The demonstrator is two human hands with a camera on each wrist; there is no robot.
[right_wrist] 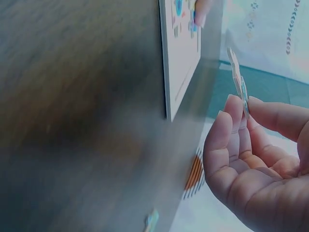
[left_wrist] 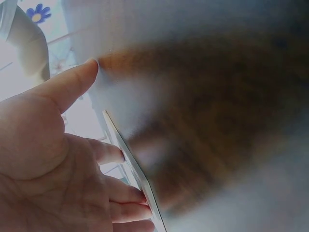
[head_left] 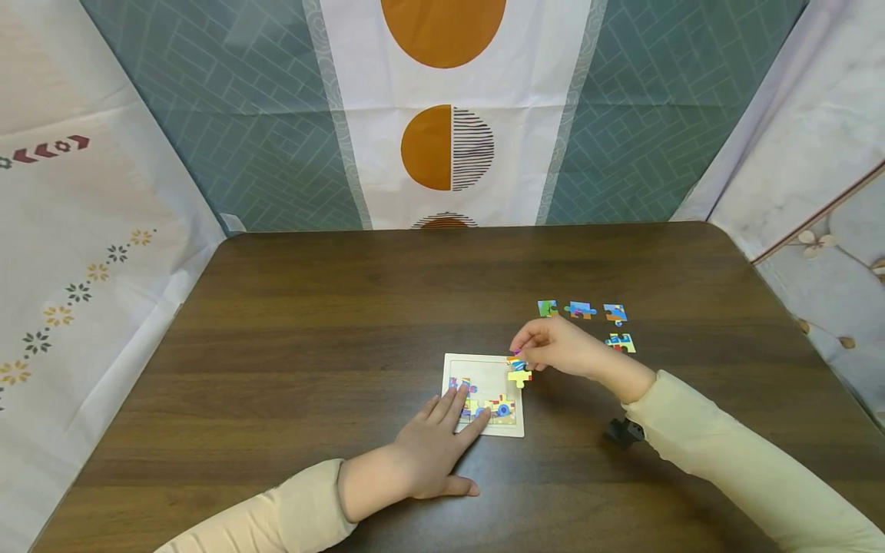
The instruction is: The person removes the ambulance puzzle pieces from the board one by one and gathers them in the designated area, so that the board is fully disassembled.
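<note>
A square puzzle tray (head_left: 487, 369) lies on the table, with several joined puzzle pieces (head_left: 503, 408) in its lower part. My left hand (head_left: 432, 445) rests its straight fingers on the tray's lower left and on pieces there, covering some of them. In the left wrist view the fingertips (left_wrist: 140, 195) lie over the tray's edge (left_wrist: 137, 174). Above the tray's upper right corner, my right hand (head_left: 553, 346) pinches a colourful puzzle piece (head_left: 520, 376) between thumb and fingers. Seen edge-on in the right wrist view, this puzzle piece (right_wrist: 235, 72) looks stepped; whether two overlap I cannot tell.
Loose puzzle pieces lie beyond the right hand: a green one (head_left: 547, 308), two blue ones (head_left: 580, 309) (head_left: 614, 312) and a yellowish one (head_left: 622, 343). A small black object (head_left: 625, 432) shows by the right cuff. Patterned cloth (head_left: 276, 115) hangs behind the brown table (head_left: 311, 307).
</note>
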